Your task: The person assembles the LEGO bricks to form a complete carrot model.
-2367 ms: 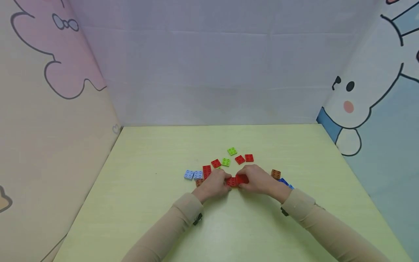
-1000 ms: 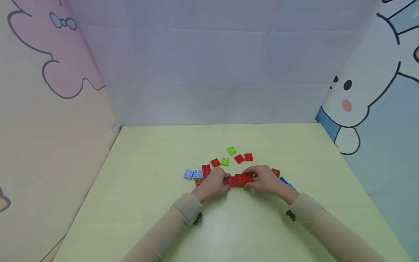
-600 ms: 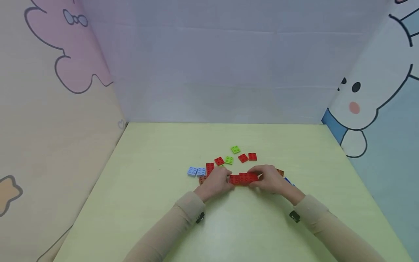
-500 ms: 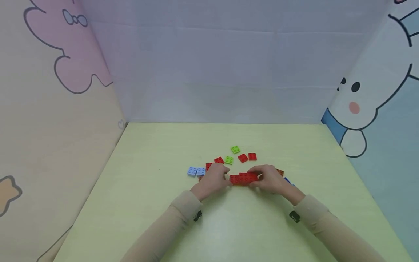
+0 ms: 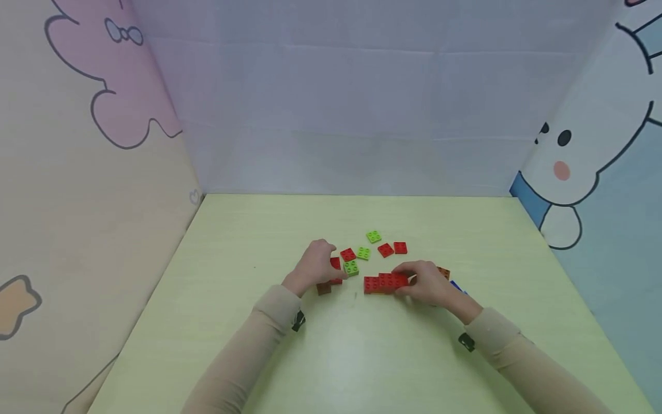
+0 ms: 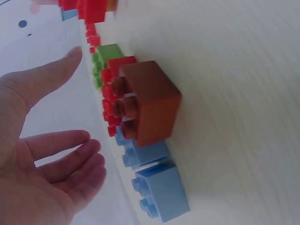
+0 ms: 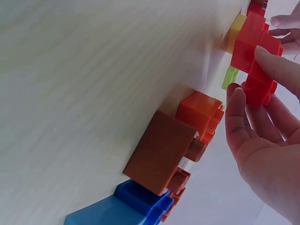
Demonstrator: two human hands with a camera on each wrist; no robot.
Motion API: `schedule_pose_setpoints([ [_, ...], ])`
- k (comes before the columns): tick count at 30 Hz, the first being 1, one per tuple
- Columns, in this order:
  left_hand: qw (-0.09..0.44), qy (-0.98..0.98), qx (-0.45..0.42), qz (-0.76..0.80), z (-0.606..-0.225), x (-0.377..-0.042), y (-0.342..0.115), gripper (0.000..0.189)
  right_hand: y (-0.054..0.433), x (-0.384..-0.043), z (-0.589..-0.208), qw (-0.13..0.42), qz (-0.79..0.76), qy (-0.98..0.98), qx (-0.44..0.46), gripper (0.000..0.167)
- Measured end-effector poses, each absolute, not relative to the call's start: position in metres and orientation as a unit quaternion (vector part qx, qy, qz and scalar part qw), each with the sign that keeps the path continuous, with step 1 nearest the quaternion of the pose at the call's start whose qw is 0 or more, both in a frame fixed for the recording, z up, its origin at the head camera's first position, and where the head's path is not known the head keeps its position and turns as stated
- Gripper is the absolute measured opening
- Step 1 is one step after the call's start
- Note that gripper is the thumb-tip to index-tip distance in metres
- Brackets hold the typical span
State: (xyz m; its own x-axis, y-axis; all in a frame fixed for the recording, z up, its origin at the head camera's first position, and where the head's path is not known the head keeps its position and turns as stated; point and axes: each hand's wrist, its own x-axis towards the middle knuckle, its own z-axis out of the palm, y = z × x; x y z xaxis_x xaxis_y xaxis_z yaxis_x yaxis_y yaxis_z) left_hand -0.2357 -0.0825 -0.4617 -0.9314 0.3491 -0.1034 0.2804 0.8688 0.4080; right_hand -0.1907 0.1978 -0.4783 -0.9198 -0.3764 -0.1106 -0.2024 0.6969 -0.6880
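My right hand (image 5: 426,282) pinches the right end of a joined stack of red toy building bricks (image 5: 383,283) between thumb and fingers. In the right wrist view, one red brick (image 7: 262,75) sits offset on another, and a yellow brick (image 7: 236,33) shows underneath. To the left, my left hand (image 5: 312,266) hovers with thumb and fingers apart, holding nothing. Below it in the left wrist view stand a brown brick (image 6: 157,101), a red brick (image 6: 123,61) and light blue bricks (image 6: 166,192). The hand hides the light blue ones from the head view.
Lime green bricks (image 5: 351,268) and small red bricks (image 5: 385,250) lie behind the stack. Right of it, partly hidden by my right hand, are an orange brick (image 7: 199,112), a brown brick (image 7: 161,152), a dark blue brick (image 7: 140,197) and a light blue brick (image 7: 105,213).
The right hand shifts its hold to the stack's right end, uncovering the upper red brick. My left hand lets go of the stack's left end and moves left over the bricks there.
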Motion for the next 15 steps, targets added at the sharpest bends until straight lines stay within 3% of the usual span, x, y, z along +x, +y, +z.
schedule_pose_setpoints([
  [6, 0.086, 0.980, 0.153, 0.094, -0.469, -0.237, -0.080, 0.055, 0.197, -0.190, -0.480, 0.126, -0.358, 0.912, -0.159, 0.039],
  [15, 0.074, 0.980, 0.168, 0.073, -0.480, -0.239, -0.074, 0.047, 0.199, -0.190, -0.481, 0.123, -0.353, 0.914, -0.157, 0.038],
])
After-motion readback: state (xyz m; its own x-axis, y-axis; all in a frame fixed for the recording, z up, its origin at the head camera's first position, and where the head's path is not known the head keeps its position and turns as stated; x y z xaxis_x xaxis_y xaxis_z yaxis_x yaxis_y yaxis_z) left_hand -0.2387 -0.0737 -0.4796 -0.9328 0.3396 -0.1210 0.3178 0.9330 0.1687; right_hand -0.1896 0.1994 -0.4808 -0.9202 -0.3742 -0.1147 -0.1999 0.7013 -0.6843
